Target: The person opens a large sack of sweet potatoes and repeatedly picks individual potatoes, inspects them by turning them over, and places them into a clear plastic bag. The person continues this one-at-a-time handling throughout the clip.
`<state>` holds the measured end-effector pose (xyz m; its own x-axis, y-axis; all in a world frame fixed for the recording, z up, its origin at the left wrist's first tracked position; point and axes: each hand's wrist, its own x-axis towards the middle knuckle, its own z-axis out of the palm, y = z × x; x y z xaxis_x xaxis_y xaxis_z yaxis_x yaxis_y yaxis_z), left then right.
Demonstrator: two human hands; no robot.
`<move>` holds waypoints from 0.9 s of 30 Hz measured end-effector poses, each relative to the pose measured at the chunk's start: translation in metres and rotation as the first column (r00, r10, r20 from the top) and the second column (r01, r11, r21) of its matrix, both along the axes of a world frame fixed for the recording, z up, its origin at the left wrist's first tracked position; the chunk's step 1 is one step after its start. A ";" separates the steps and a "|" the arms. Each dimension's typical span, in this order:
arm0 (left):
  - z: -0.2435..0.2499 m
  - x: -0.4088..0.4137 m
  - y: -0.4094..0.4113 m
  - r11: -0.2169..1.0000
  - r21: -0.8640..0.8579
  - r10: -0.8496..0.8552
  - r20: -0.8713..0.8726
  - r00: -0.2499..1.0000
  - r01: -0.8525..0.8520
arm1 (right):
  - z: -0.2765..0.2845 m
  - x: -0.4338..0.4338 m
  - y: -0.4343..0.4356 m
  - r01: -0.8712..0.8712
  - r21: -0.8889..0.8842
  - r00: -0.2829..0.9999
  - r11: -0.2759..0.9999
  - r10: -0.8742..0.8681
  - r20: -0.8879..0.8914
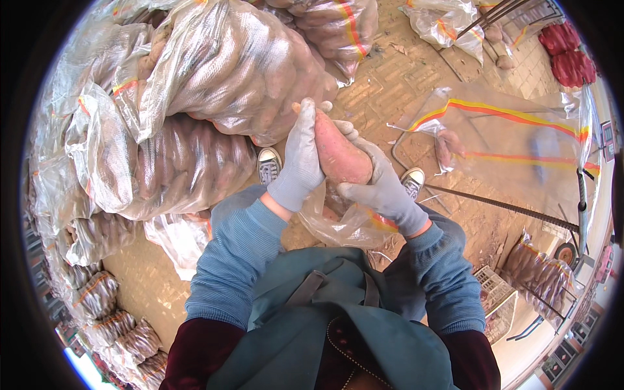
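Note:
Both hands wear pale grey gloves and hold one reddish sweet potato between them, in front of the body. My left hand presses flat along its left side, fingers pointing away from me. My right hand cups the wider end from the right, its thumb underneath near the lower edge. Below the hands a clear plastic bag with a red and yellow stripe lies partly open between the feet, with reddish roots partly visible inside; the hands hide some of it.
Filled clear sacks are piled at the left. At the right, a transparent bag is stretched on a metal frame, with a ribbed bar running towards the right shoe. A plastic crate and a filled sack stand lower right.

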<state>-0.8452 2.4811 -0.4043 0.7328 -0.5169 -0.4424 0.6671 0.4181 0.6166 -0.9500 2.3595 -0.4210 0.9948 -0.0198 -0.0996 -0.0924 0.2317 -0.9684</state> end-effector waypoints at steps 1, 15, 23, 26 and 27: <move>0.000 -0.003 -0.002 0.997 0.078 -0.012 0.058 0.998 0.007 | -0.005 -0.003 0.002 0.049 -0.052 0.999 0.997 -0.050 -0.016; -0.007 0.015 0.013 0.959 -0.259 -0.133 -0.054 0.990 0.115 | 0.006 -0.012 -0.016 0.368 0.152 0.921 0.917 -0.337 -0.195; -0.021 0.002 0.009 0.942 0.261 -0.290 0.313 0.904 0.212 | 0.045 -0.017 0.022 0.133 -0.330 0.975 0.934 -0.184 -0.128; -0.029 0.003 0.005 0.939 0.210 -0.339 0.423 0.840 0.273 | 0.076 -0.050 0.007 0.237 0.174 0.946 0.956 -0.186 -0.266; -0.026 0.005 0.007 0.938 0.095 -0.347 0.316 0.883 0.334 | 0.095 -0.065 -0.004 0.275 0.132 0.941 0.952 -0.238 -0.242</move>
<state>-0.8404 2.4884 -0.4306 0.6202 -0.7483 -0.2355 0.5261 0.1741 0.8324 -1.0146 2.3551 -0.3263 0.9104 -0.2363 -0.3396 -0.2165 0.4274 -0.8778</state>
